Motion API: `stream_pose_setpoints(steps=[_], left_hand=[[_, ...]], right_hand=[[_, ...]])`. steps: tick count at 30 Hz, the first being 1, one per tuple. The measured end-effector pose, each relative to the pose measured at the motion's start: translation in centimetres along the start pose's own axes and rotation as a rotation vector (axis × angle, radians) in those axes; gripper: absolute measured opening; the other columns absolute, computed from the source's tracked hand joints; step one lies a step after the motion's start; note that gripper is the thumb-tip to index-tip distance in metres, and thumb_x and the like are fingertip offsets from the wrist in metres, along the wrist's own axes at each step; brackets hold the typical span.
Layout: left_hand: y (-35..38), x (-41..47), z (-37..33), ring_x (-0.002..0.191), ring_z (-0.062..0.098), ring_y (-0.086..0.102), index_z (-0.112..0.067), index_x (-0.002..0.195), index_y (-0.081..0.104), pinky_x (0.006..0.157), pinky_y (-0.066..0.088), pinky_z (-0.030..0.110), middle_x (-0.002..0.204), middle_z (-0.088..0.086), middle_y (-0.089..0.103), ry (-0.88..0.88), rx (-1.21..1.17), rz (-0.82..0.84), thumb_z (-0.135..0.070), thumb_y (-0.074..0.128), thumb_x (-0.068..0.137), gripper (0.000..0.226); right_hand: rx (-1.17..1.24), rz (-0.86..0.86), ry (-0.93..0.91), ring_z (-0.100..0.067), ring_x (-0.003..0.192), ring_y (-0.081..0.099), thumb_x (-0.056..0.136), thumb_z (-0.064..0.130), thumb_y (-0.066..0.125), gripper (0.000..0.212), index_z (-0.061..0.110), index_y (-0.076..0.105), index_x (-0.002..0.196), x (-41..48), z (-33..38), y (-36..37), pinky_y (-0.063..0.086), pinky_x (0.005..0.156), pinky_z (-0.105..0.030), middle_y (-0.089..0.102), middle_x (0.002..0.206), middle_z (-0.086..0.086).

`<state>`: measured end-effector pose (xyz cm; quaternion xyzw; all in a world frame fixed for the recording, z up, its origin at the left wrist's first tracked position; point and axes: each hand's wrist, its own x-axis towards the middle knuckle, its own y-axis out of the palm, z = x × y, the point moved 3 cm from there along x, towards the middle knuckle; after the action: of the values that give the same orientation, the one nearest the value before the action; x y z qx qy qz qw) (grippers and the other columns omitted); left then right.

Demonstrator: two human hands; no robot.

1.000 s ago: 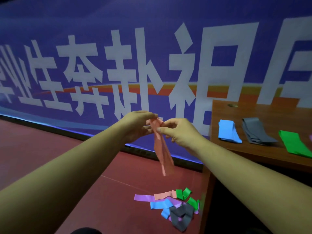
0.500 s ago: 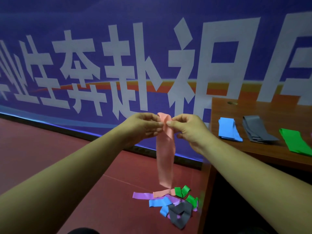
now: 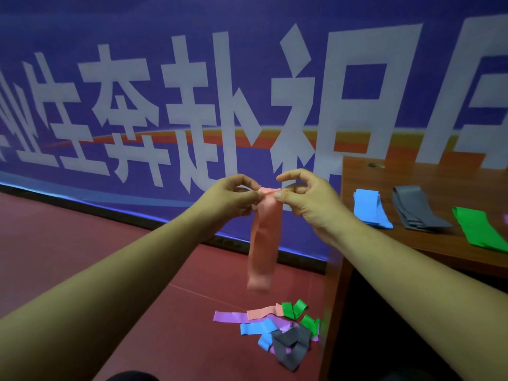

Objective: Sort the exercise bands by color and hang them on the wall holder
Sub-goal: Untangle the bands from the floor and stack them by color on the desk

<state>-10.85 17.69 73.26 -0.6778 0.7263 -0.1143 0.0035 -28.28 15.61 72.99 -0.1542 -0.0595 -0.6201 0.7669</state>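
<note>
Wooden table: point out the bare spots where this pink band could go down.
The table is bare left of the blue stack, toward the near corner, and along the back edge behind the grey stack. Narrow strips separate blue, grey and the green band. The floor pile is crowded.

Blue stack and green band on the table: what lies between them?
In the head view, the grey stack lies between the blue stack and the green band, apart from both, on the wooden table.
</note>
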Motion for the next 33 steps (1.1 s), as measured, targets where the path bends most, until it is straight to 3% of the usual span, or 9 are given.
stream_pose_setpoints(steps=[3, 6, 9, 12, 17, 20, 24, 28, 33], left_hand=[[-0.3, -0.2, 0.0, 0.078, 0.013, 0.064, -0.009, 0.116, 0.058, 0.075, 0.053, 0.023, 0.081, 0.004, 0.066, 0.06, -0.007, -0.028, -0.011, 0.071, 0.086, 0.033], [-0.5, -0.5, -0.6, 0.077, 0.01, 0.063, -0.011, 0.111, 0.065, 0.075, 0.051, 0.018, 0.086, 0.006, 0.066, 0.149, 0.154, -0.084, -0.01, 0.071, 0.086, 0.026], [-0.6, -0.6, -0.9, 0.087, 0.016, 0.069, -0.016, 0.105, 0.07, 0.086, 0.054, 0.029, 0.092, 0.004, 0.073, 0.198, 0.26, -0.142, -0.017, 0.071, 0.087, 0.018], [-0.5, -0.7, -1.2, 0.089, 0.022, 0.068, -0.023, 0.098, 0.072, 0.085, 0.054, 0.038, 0.088, 0.003, 0.073, 0.238, 0.349, -0.17, -0.024, 0.07, 0.088, 0.01], [0.1, -0.9, -1.5, 0.076, 0.028, 0.06, -0.026, 0.091, 0.071, 0.073, 0.051, 0.035, 0.088, 0.015, 0.067, 0.288, 0.382, -0.171, -0.026, 0.066, 0.09, 0.005], [0.2, -1.0, -1.5, 0.081, 0.016, 0.063, -0.022, 0.091, 0.07, 0.08, 0.05, 0.033, 0.085, 0.003, 0.069, 0.298, 0.337, -0.179, -0.025, 0.064, 0.091, 0.007], [0.5, -0.6, -1.2, 0.086, 0.011, 0.064, -0.013, 0.096, 0.065, 0.084, 0.05, 0.035, 0.088, 0.005, 0.069, 0.288, 0.103, -0.094, -0.023, 0.065, 0.092, 0.011], [1.8, -0.7, -0.3, 0.102, 0.016, 0.066, -0.016, 0.116, 0.061, 0.087, 0.054, 0.031, 0.107, 0.002, 0.071, 0.159, -0.086, 0.119, -0.026, 0.071, 0.083, 0.035], [3.8, -1.6, 1.4, 0.099, 0.013, 0.067, -0.015, 0.107, 0.069, 0.079, 0.055, 0.028, 0.111, 0.006, 0.072, -0.038, -0.108, 0.302, -0.026, 0.068, 0.081, 0.029]], right_hand=[[0.008, -0.013, -0.025, 0.004, 0.054, 0.056, 0.084, 0.006, 0.072, 0.015, 0.012, 0.072, 0.098, 0.0, 0.5, -0.1, 0.041, 0.053, -0.011, 0.065, 0.075, 0.002], [-0.035, -0.029, -0.046, 0.008, 0.063, 0.062, 0.084, 0.007, 0.072, 0.015, 0.01, 0.073, 0.099, 0.0, 0.8, -0.2, 0.042, 0.054, -0.006, 0.071, 0.084, 0.002], [-0.1, -0.034, -0.063, 0.01, 0.069, 0.063, 0.084, 0.012, 0.074, 0.017, 0.012, 0.073, 0.1, 0.1, 1.0, -0.2, 0.043, 0.056, -0.005, 0.072, 0.089, 0.001], [-0.183, -0.024, -0.085, 0.008, 0.067, 0.062, 0.08, 0.023, 0.078, 0.015, 0.016, 0.074, 0.093, 0.0, 1.4, -0.3, 0.043, 0.056, -0.005, 0.072, 0.083, 0.004], [-0.354, -0.011, -0.126, 0.006, 0.061, 0.058, 0.084, 0.022, 0.074, 0.004, 0.02, 0.071, 0.083, 0.1, 2.6, -0.4, 0.039, 0.056, -0.009, 0.068, 0.073, 0.008], [-0.436, 0.007, -0.138, 0.015, 0.047, 0.049, 0.085, 0.023, 0.072, 0.005, 0.02, 0.069, 0.083, 0.4, 3.5, -0.8, 0.031, 0.049, -0.007, 0.057, 0.051, 0.024], [-0.407, 0.062, -0.168, 0.01, 0.053, 0.053, 0.086, 0.019, 0.072, 0.003, 0.017, 0.07, 0.083, 0.8, 4.8, -0.7, 0.039, 0.057, -0.011, 0.063, 0.063, 0.014], [-0.216, 0.142, -0.155, -0.005, 0.056, 0.051, 0.087, 0.013, 0.069, 0.001, 0.012, 0.07, 0.087, 1.1, 6.6, -0.7, 0.041, 0.053, -0.018, 0.062, 0.064, 0.006], [0.035, 0.161, -0.13, -0.012, 0.061, 0.05, 0.086, 0.01, 0.069, 0.003, 0.011, 0.069, 0.089, 2.0, 7.8, -1.4, 0.042, 0.06, -0.029, 0.063, 0.074, 0.0]])
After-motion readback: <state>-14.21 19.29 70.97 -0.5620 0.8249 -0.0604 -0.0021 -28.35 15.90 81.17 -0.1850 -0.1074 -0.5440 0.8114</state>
